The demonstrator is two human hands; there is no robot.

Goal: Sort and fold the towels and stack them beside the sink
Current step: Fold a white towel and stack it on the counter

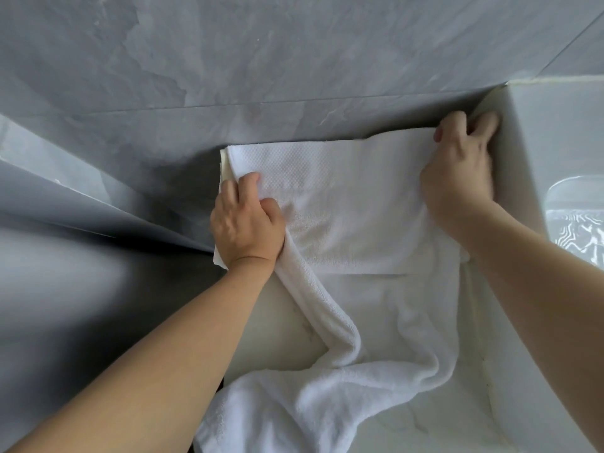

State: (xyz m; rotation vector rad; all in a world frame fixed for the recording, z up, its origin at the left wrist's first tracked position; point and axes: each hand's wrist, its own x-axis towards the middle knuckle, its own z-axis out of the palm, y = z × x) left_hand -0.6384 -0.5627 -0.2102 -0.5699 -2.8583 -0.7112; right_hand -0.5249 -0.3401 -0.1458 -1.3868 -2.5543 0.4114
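A white towel lies spread on a pale counter against the grey wall, its far part folded flat and its near part rumpled, trailing toward me over the counter edge. My left hand grips the towel's left edge, fingers curled into the cloth. My right hand holds the towel's far right corner, close to the sink's raised side wall; its fingertips are partly hidden.
The grey marbled wall runs right behind the towel. A white sink basin with a shiny patterned surface sits at the right. A grey ledge and floor fall away on the left.
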